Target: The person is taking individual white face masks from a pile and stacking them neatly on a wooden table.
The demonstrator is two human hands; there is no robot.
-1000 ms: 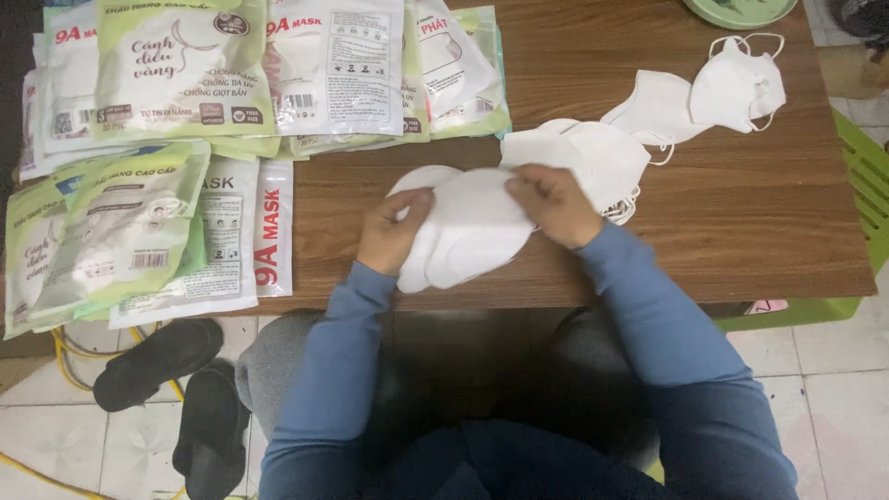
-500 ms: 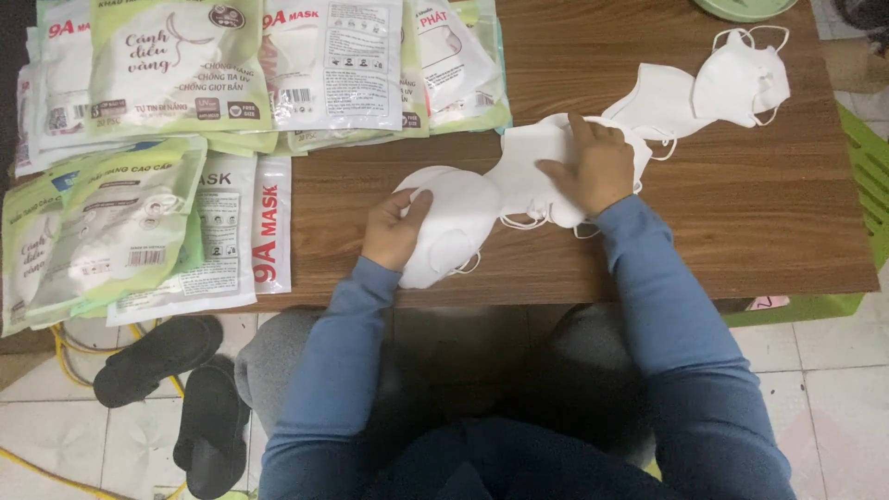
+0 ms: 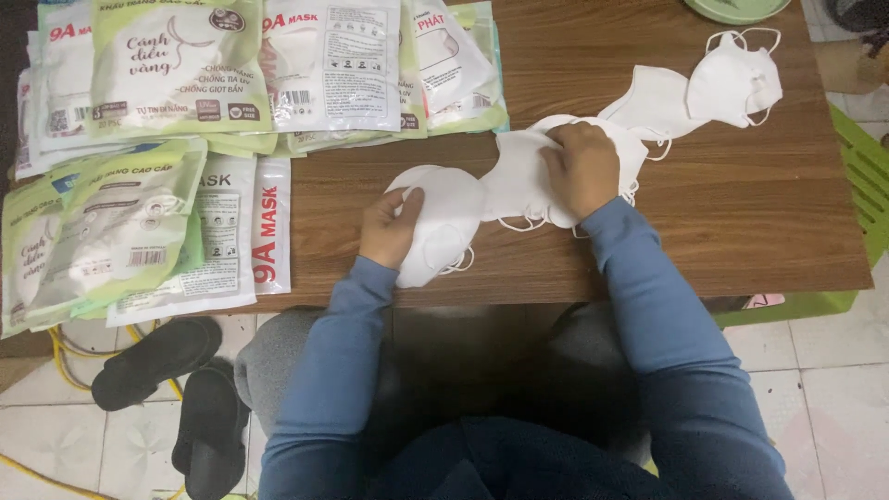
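Observation:
My left hand (image 3: 391,229) grips a small stack of folded white face masks (image 3: 443,218) near the front edge of the wooden table (image 3: 741,213). My right hand (image 3: 583,167) presses down on another bunch of white masks (image 3: 519,176) just to the right, fingers curled over the top one. Their ear loops hang loose below. Further right lie two more white masks (image 3: 732,88) with elastic loops, apart from my hands.
Several green and white packaged mask bags (image 3: 176,65) cover the table's left side, some overhanging the front edge (image 3: 120,241). A green plate rim (image 3: 736,9) shows at the top. Black slippers (image 3: 176,389) and a yellow cable (image 3: 65,356) lie on the tiled floor. A green stool (image 3: 866,176) stands right.
My right hand has moved from the stack at the front to the right and away, onto the bunch of masks there. My left hand stays on its stack.

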